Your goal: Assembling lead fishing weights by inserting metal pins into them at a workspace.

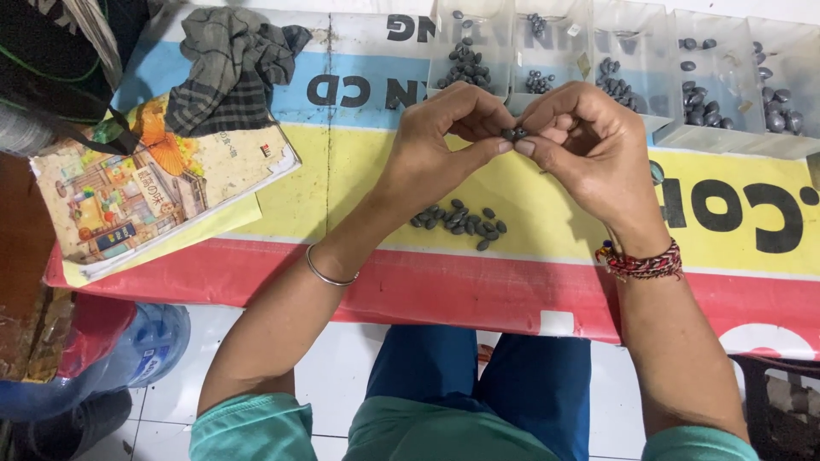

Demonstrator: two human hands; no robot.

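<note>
Grey checked cloth (pixel 235 64) lies crumpled at the tabletop's far left corner, partly over an illustrated paper booklet (pixel 145 188) near the left edge. Toward the middle of the printed plastic table cover (pixel 342 171), close to the near edge, a loose pile of small dark grey oval weights (pixel 457 222) remains unsorted. Just above it, the left hand (pixel 440 141) and the right hand (pixel 585 141) meet, thumbs and forefingers pinched together on one small dark weight (pixel 515 132). Along the far edge to the right, clear plastic compartment trays (pixel 632 68) already hold several small batches each, so sorting looks partly done.
</note>
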